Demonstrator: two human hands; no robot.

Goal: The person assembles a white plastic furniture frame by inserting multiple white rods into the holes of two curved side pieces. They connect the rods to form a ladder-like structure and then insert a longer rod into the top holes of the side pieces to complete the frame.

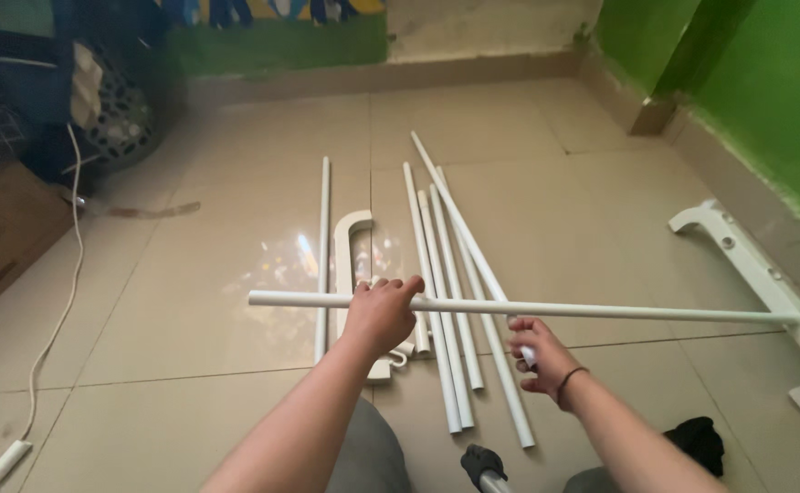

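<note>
Crosswise above the floor [190, 301], a long white tube [601, 311] hangs level: left hand [382, 315] fingers wrapped around it, right hand [539, 354] fingers closed on a tube [487, 319] among the floor bundle, far end meeting the white bracket [765, 283] at right.

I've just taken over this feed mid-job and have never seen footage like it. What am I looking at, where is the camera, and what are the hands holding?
There is no machine: a person works with bare hands, and the single picture comes from a camera on their head, looking down. The left hand has its grip around a long white tube held level above the tiled floor. The right hand is just below that tube, touching one of the loose white tubes on the floor. A curved white bracket lies beside them, and a larger white end piece lies at the green wall.
</note>
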